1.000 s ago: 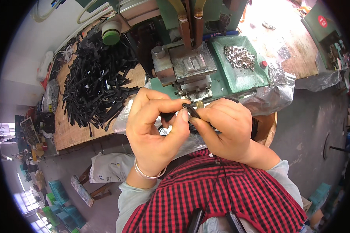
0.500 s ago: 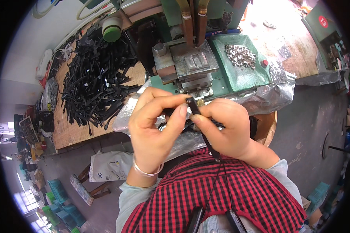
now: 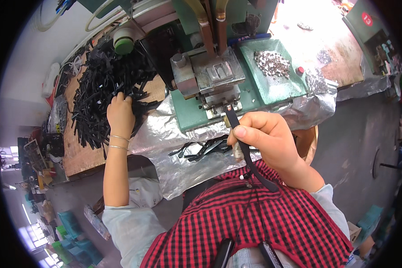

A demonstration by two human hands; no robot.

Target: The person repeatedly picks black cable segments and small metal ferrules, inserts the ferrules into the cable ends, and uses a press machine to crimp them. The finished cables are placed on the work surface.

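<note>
Currently, long black strip (image 3: 245, 151), slim, curved, pinched by right fingers (image 3: 258, 119); left fingers (image 3: 120, 98): grip unclear.

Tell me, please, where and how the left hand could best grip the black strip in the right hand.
Probably pinch the black strip across its narrow lower part, coming from the left: this part curves down uncovered, while the right hand grips higher, mostly from the right.

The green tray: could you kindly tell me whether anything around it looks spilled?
Possibly: a few pale specks lie on the green machine base, left of the green tray, apart from the pieces heaped inside.
</note>
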